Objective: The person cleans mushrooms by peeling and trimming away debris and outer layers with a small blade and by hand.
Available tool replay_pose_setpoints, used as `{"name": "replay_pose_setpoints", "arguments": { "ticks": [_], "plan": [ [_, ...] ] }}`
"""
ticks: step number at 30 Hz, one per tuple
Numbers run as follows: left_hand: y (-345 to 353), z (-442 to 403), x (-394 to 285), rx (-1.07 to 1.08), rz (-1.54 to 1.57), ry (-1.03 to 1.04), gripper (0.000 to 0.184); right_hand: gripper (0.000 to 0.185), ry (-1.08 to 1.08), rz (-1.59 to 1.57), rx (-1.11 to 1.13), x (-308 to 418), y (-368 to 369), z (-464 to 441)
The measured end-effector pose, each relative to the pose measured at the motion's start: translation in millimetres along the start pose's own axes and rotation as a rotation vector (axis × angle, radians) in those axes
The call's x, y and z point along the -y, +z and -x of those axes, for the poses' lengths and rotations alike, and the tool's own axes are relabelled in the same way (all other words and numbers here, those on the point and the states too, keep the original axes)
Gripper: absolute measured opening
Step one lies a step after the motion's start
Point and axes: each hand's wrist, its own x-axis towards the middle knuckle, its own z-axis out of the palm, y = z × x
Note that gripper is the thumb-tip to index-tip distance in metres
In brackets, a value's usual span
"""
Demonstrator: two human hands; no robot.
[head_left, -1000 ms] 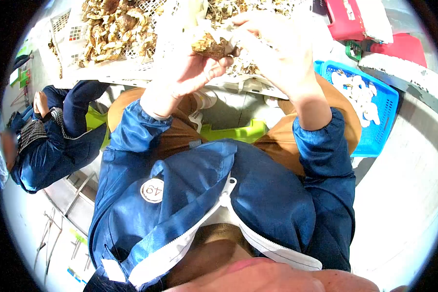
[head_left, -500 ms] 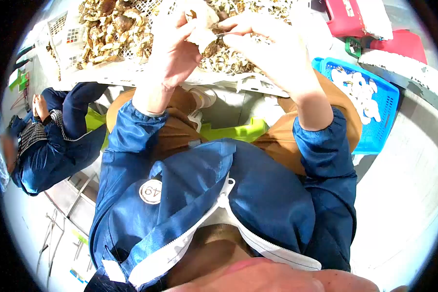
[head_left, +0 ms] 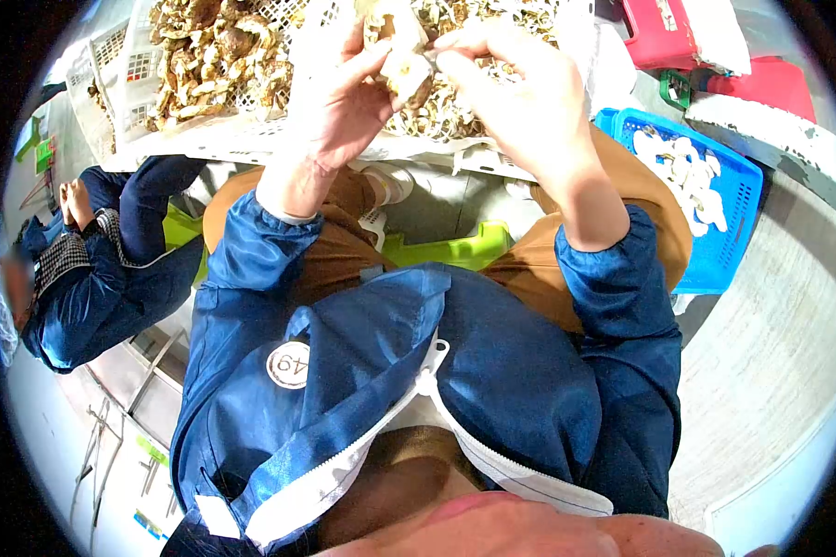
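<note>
Two bare hands, the left hand (head_left: 344, 111) and the right hand (head_left: 529, 88), are raised at the upper centre of the frame, above a white perforated crate (head_left: 205, 143). Between them is one mushroom-like piece (head_left: 407, 74), pale with brownish patches. The left hand is partly closed, thumb and fingers bent around the left and lower side of this piece, and has hold of it. The right hand has thumb and forefinger drawn near each other at the right edge of the piece; whether they grip it, or some slim item, cannot be told.

Inside the crate, a heap of brown pieces (head_left: 218, 65) occupies the upper left of the frame. A second heap of thinner, paler scraps (head_left: 446, 116) lies below and around the held piece.

At the right of the frame, beside the person's knee, a blue basket (head_left: 741, 223) contains white pieces (head_left: 692, 176). A red container (head_left: 659, 35) is at the upper right. At the left edge, another person (head_left: 112, 297) in dark blue sits with both hands together, well apart from the crate.
</note>
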Motion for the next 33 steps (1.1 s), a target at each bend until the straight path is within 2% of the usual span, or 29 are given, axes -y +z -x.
{"name": "replay_pose_setpoints", "arguments": {
  "ticks": [1, 2, 3, 4, 5, 6, 7, 10, 12, 15, 22, 23, 26, 30, 33],
  "plan": [
    [1.6, 2.3, -2.1, -0.025, 0.049, -0.015, 0.052, 0.015, 0.047, -0.022, -0.020, 1.0, -0.5, -1.0],
    [1.7, 3.5, -3.4, -0.050, 0.098, -0.029, 0.054, 0.013, 0.194, -0.106, -0.016, 4.9, -4.2, -4.3],
    [-38.7, -7.6, 7.3, 0.246, 0.170, -0.008, 0.051, 0.012, 0.343, -0.189, -0.010, 11.9, -10.9, -9.2],
    [-38.4, -5.3, 8.4, 0.164, 0.114, -0.003, 0.050, 0.012, 0.491, -0.272, -0.006, 18.2, -16.3, -12.9],
    [-36.8, -2.8, 8.5, 0.084, 0.059, 0.002, 0.050, 0.011, 0.485, -0.126, -0.010, 22.7, -18.5, -14.9],
    [-36.4, -1.5, 9.1, 0.004, 0.003, 0.008, 0.049, 0.011, 0.219, -0.026, -0.077, 13.2, -16.3, -14.7],
    [-47.4, -6.0, 11.8, 0.072, 0.126, -0.017, 0.046, 0.011, -0.046, 0.073, -0.143, 2.3, -11.0, -16.0],
    [-51.8, -6.7, 11.1, -0.020, 0.143, -0.043, 0.045, 0.013, -0.017, 0.173, -0.077, 8.2, -12.7, -11.9],
    [-37.3, -6.8, 13.2, -0.049, 0.125, 0.097, 0.045, 0.013, 0.341, 0.077, 0.089, 24.6, -17.8, -15.7],
    [-20.1, -2.5, 9.4, -0.146, 0.015, 0.150, 0.047, 0.012, 0.156, 0.015, -0.069, 6.2, 0.2, -1.3],
    [-20.3, -0.1, 19.8, -0.162, -0.119, 0.228, 0.042, 0.011, -0.250, -0.014, -0.125, 1.2, 8.5, -13.3],
    [-22.0, 1.5, 21.7, -0.162, -0.147, 0.226, 0.042, 0.009, -0.260, 0.069, -0.122, 12.0, 2.5, -8.2],
    [-14.6, -0.4, 20.6, -0.158, -0.058, 0.233, 0.059, 0.009, -0.252, 0.061, -0.092, -4.5, 7.9, -10.0],
    [-10.9, 1.9, 21.6, -0.184, -0.157, 0.282, 0.058, 0.008, -0.275, 0.015, -0.133, -3.4, 9.5, -9.4],
    [-12.8, 0.0, 24.1, -0.186, -0.148, 0.301, 0.058, 0.010, -0.150, -0.021, -0.112, -8.5, 11.9, -4.5]
  ]
}}
